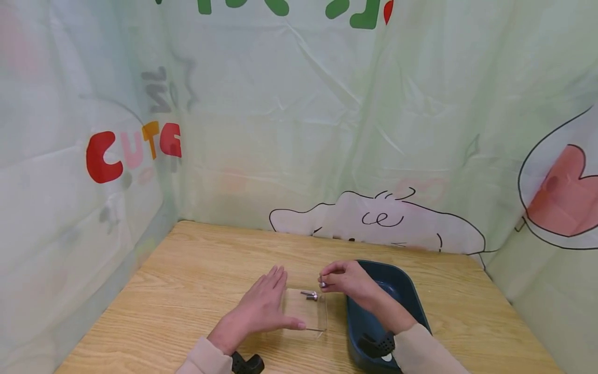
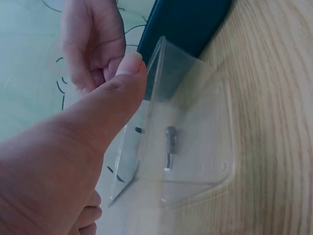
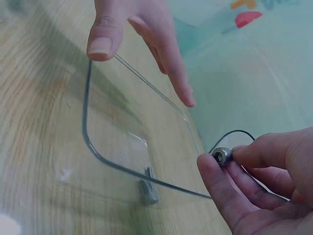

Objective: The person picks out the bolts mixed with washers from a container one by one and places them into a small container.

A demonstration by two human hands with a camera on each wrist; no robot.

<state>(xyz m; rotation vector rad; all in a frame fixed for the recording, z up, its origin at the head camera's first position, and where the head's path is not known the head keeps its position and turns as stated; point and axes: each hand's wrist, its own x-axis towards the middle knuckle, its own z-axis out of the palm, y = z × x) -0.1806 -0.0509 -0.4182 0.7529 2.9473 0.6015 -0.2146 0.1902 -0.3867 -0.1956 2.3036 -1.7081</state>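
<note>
A clear plastic box [image 1: 303,311] with an open top stands on the wooden table. My left hand [image 1: 261,306] rests along its left side with straight fingers, the thumb at the near rim. Inside the box, toward its far right corner, lie metal socket-head bolts [image 1: 309,296], also visible through the wall in the right wrist view. Just past that corner, my right hand [image 1: 350,282] pinches another socket-head bolt [image 3: 222,156] between thumb and fingertips. Its round head with the recess faces the right wrist camera; the shank is hidden by the fingers.
A dark blue tray [image 1: 417,296] stands to the right of the box, under my right forearm. Near its front end shows a small white piece [image 1: 386,357]. Printed curtains [image 1: 280,156] hang behind and to the left of the table [image 1: 210,270].
</note>
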